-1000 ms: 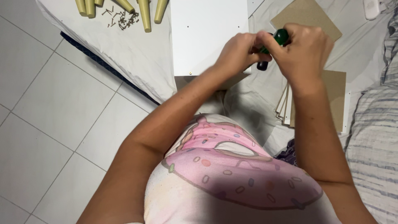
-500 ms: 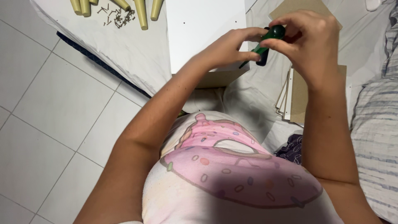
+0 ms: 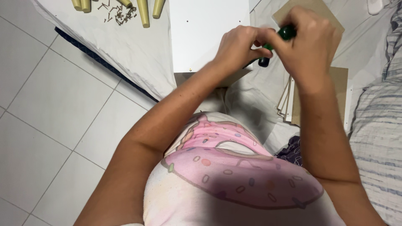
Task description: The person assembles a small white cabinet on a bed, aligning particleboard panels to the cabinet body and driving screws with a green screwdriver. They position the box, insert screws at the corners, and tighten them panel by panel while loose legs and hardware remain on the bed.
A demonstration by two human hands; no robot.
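Both hands meet over a green and black screwdriver handle (image 3: 284, 35). My right hand (image 3: 307, 46) wraps around its green end. My left hand (image 3: 239, 45) pinches the black lower part with its fingertips. The tool's tip is hidden behind the fingers. Just under the hands lies a white furniture panel (image 3: 207, 29) with small drilled holes, resting on a white sheet (image 3: 134, 50).
Pale wooden furniture legs (image 3: 144, 10) and a scatter of small screws (image 3: 119, 12) lie at the top left on the sheet. Brown cardboard sheets (image 3: 318, 90) are stacked at the right. A striped fabric (image 3: 377, 138) runs along the right edge. Grey floor tiles (image 3: 54, 109) fill the left.
The view has shifted slightly. Both hands stay on the screwdriver; the right hand has turned over the green handle, which now shows less.
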